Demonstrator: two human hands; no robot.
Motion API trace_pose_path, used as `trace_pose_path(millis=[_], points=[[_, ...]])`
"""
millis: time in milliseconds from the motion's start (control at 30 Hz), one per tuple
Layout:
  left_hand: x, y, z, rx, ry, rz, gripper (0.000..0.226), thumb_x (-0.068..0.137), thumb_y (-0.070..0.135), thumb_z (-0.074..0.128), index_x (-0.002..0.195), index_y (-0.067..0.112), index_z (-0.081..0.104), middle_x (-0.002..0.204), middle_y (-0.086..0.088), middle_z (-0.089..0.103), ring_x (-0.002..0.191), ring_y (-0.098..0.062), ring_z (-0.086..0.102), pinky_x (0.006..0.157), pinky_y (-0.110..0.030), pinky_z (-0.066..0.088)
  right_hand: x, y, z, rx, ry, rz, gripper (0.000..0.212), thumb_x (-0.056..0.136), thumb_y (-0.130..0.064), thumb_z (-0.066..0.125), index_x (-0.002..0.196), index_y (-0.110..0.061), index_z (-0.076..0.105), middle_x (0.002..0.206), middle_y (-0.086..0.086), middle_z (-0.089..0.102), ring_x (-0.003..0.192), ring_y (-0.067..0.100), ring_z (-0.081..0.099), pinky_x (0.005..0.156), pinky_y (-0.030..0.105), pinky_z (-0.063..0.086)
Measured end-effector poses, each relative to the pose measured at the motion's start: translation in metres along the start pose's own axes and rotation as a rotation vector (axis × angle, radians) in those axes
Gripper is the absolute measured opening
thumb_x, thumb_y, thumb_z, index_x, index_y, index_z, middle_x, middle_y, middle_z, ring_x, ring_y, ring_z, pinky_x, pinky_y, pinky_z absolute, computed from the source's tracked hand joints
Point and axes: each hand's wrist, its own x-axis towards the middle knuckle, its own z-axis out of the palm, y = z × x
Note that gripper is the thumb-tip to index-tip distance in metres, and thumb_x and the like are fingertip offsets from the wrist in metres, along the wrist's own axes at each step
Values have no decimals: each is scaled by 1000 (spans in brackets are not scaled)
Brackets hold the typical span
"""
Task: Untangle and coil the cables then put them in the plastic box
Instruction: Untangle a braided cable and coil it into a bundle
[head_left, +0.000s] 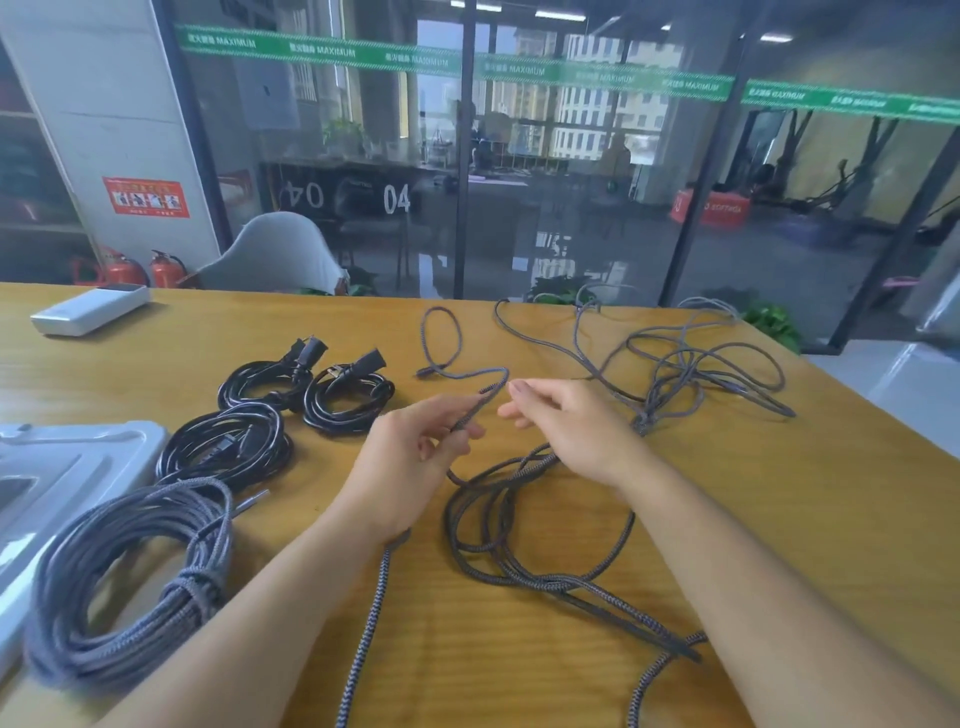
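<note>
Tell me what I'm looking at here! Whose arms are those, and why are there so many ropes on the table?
There is no machine here. The picture comes from a camera worn on a person's head, looking down, so the two arms are that person's own. The "ropes" are cables on a wooden table. The left hand pinches a grey braided cable that still lies in loose loops. The right hand is open beside it, holding nothing. Farther back sits a tangled heap of cables. On the left, some are already tidy: three black coiled cables and one big grey coil. The pale plastic box at the left edge is where they will go. A white gadget lies at the far corner.
</note>
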Motion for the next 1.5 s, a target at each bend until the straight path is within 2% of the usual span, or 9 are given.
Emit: trace_pose_path(millis=[200,300,533,667,733,933,1200,1367,1500], points=[[-1,13,-6,-62,-198,18,36,101,17,68,126,43,68,104,24,77,107,-3,70,91,-37,55,4,3,3,268,150,92,27,105,-37,60,121,-19,72,94,-8,80,85,8,75,84,26,55],[-2,19,-7,-165,-262,-21,21,99,24,70,117,34,76,107,17,78,105,-12,73,91,-38,58,2,6,0,361,171,103,25,102,-22,65,126,-17,69,91,-5,81,81,9,73,72,22,54],[11,10,-27,-335,299,-249,28,107,40,55,118,21,73,98,7,78,93,-11,73,83,-34,61,-8,3,-4,342,25,-8,25,105,-16,60,127,-22,70,95,2,80,83,14,72,67,28,57],[15,2,-38,-363,462,-340,48,106,40,55,150,19,50,122,6,70,107,-10,69,88,-31,60,-11,0,-10,318,-61,-79,25,105,-14,60,127,-22,70,96,5,79,82,15,69,66,27,55],[17,-1,-45,-407,492,-349,44,107,39,55,145,16,57,117,5,73,101,-11,72,79,-24,59,-13,0,-12,303,-87,-100,26,105,-13,60,127,-22,70,96,5,79,81,13,68,66,26,54],[14,3,-52,-424,439,-267,22,105,38,60,99,32,80,98,5,80,93,-18,72,81,-35,58,-17,-1,-21,205,-143,-126,26,104,-14,62,125,-24,73,93,3,80,78,8,66,68,28,55],[10,24,-52,-492,367,-185,24,102,34,63,108,17,79,97,2,80,88,-10,73,79,-27,54,-18,0,-21,137,-144,-115,26,104,-18,62,125,-29,72,93,-2,80,73,2,63,69,29,55],[7,23,-45,-390,203,-56,17,96,19,72,109,13,79,94,3,81,91,-6,74,79,-18,55,-17,1,-14,37,-9,-156,23,103,-41,58,117,-38,76,116,-20,72,112,-1,63,96,21,49],[3,20,-28,-117,-7,28,13,94,25,75,104,22,82,98,19,79,90,-7,72,85,-19,54,-17,-7,-4,260,-14,-130,38,104,-48,44,123,-32,73,120,-19,73,118,-5,62,100,13,44]])
